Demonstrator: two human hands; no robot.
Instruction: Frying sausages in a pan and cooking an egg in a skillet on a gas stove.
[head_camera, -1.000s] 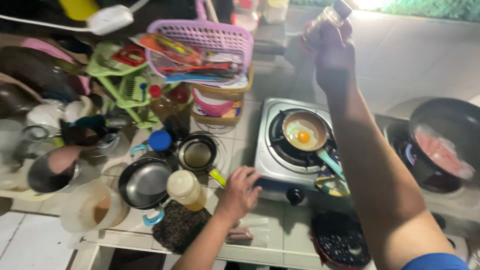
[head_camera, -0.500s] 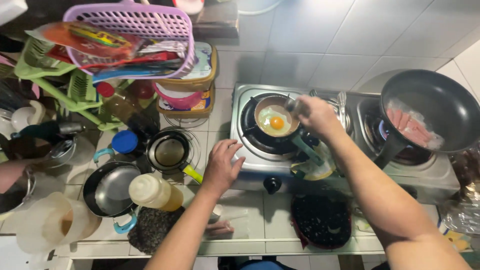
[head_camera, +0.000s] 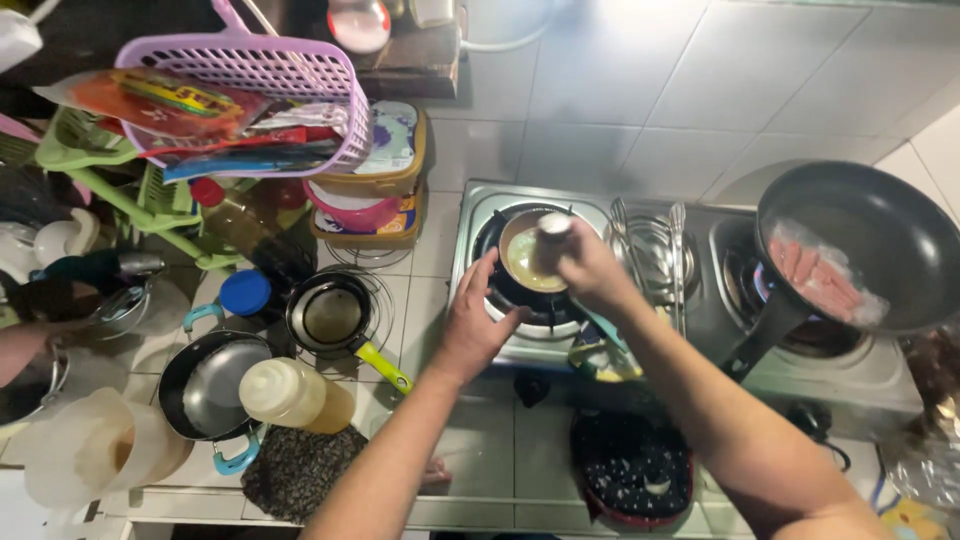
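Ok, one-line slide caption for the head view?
Right hand holds a small shaker over the little egg pan on the stove; left hand rests open at the burner's edge.

I am seeing two bare arms coming up from the bottom of the view, with no sleeve showing on either one. The left hand (head_camera: 470, 325) is wearing no glove, no ring and no watch that I can make out; its forearm is running bare all the way back from the fingers to the lower edge. The right hand (head_camera: 590, 265) is likewise showing no glove or ring, and behind its grip the wrist is carrying no band or strap. That forearm is looking thick and rounded as it is widening toward the elbow at the lower right corner. I am finding no clothing anywhere on either arm.
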